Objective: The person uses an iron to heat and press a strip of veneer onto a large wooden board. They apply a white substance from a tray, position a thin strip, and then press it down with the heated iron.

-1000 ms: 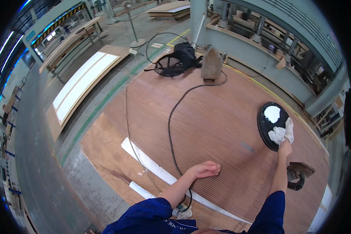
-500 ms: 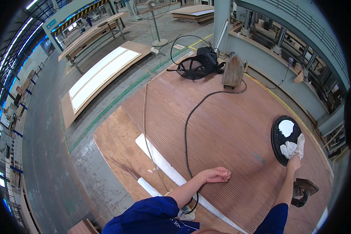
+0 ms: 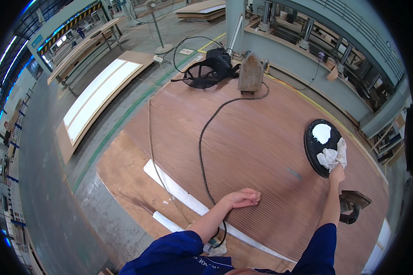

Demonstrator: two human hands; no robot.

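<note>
Compared with half a second ago, the whole scene is being seen farther left in the head view, while little change is being shown among the things themselves. A white cloth point(image 3: 328, 159) is still being gripped by the right hand point(image 3: 337, 174) and is being kept over the near part of a black round tray point(image 3: 311, 149), at the right of a grooved brown panel point(image 3: 261, 128). Beside the cloth, white paste point(image 3: 321, 133) is being carried by the tray, its patch looking much the same. The left hand point(image 3: 244, 198) is again being held above the grooves, its fingers half curled and unclenched; whether the panel is being touched cannot be told.

The right fingertips are being partly hidden by the cloth, and its wiping face cannot be seen. A stretch of the black cable point(image 3: 201, 142) is being covered by the left forearm, as is one end of a white roll point(image 3: 166, 222). Both blue sleeves point(image 3: 317, 247) are being cut off by the lower edge.
</note>
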